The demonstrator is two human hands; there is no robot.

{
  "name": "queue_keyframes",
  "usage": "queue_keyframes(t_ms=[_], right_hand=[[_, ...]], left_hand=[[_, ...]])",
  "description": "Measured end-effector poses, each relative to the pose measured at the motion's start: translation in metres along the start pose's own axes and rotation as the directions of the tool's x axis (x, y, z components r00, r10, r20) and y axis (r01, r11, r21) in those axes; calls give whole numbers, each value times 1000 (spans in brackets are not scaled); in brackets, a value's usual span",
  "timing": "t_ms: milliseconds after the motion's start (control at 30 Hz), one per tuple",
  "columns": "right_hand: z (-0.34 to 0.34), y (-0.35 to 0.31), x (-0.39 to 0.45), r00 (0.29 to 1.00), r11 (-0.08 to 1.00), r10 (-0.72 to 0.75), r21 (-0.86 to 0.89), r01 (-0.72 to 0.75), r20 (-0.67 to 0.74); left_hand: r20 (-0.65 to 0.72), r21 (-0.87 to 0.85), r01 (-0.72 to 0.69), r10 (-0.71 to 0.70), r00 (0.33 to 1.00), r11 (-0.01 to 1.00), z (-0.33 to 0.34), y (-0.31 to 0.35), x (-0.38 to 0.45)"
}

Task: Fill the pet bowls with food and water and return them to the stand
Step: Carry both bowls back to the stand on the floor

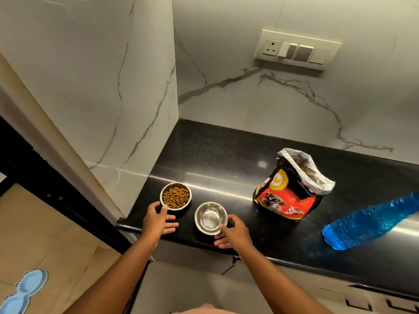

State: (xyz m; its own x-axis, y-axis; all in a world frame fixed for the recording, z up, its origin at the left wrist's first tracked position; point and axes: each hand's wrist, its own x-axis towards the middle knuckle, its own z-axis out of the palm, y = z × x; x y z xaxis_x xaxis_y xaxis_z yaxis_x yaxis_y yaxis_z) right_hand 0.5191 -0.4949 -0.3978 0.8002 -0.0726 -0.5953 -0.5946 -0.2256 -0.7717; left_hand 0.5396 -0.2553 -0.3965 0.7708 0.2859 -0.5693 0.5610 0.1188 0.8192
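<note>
The left hand (158,219) has its thumb on the near rim of the round steel bowl heaped with brown kibble (175,196), fingers spread on the black stone bench (215,155), not yet clamped. The right hand (233,232) likewise touches the rim of the shiny steel bowl holding what looks like a little water (210,218), its grip loose. Best to cup each bowl from underneath, lift level, and move the water one slowly. The blue double-ring stand (20,291) waits on the floor, lower left. The open food bag (292,189) and blue plastic bottle (371,223) sit well to the right.
</note>
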Motion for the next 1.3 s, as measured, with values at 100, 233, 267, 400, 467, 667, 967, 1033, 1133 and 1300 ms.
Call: queue_keyframes(t_ms=[100, 233, 267, 400, 467, 667, 967, 1033, 1133, 1300], right_hand=[[7, -1, -3, 1000, 994, 28, 109, -27, -7], [14, 0, -4, 998, 987, 29, 160, -20, -56], [15, 0, -4, 998, 986, 28, 167, -16, -65], [15, -1, -6, 997, 984, 24, 175, -11, -77], [13, 0, -7, 996, 985, 25, 171, -10, -83], [6, -7, 0, 999, 994, -31, 102, 33, -15], [0, -31, 13, 957, 993, -101, -24, 112, 273], [4, -37, 18, 934, 988, -105, -71, 137, 341], [12, -40, 23, 899, 980, -103, -113, 166, 425], [47, -37, 21, 805, 963, -56, -181, 200, 590]], left_hand=[[46, 24, -4, 3, 999, 1000, -2, 6, 10], [42, 48, -24, 22, 999, 999, -3, 13, 26], [38, 55, -30, 28, 999, 998, -2, 14, 28], [29, 62, -38, 36, 999, 997, 1, 14, 30], [28, 68, -40, 38, 999, 997, -2, 11, 27], [-15, 11, -32, 32, 999, 999, -22, 1, 16], [-280, -155, -86, 39, 959, 984, -39, -35, -41], [-346, -225, -114, 31, 938, 968, -40, -43, -58], [-419, -314, -132, -12, 908, 940, -43, -61, -85], [-549, -457, -165, -131, 825, 874, -60, -105, -131]])
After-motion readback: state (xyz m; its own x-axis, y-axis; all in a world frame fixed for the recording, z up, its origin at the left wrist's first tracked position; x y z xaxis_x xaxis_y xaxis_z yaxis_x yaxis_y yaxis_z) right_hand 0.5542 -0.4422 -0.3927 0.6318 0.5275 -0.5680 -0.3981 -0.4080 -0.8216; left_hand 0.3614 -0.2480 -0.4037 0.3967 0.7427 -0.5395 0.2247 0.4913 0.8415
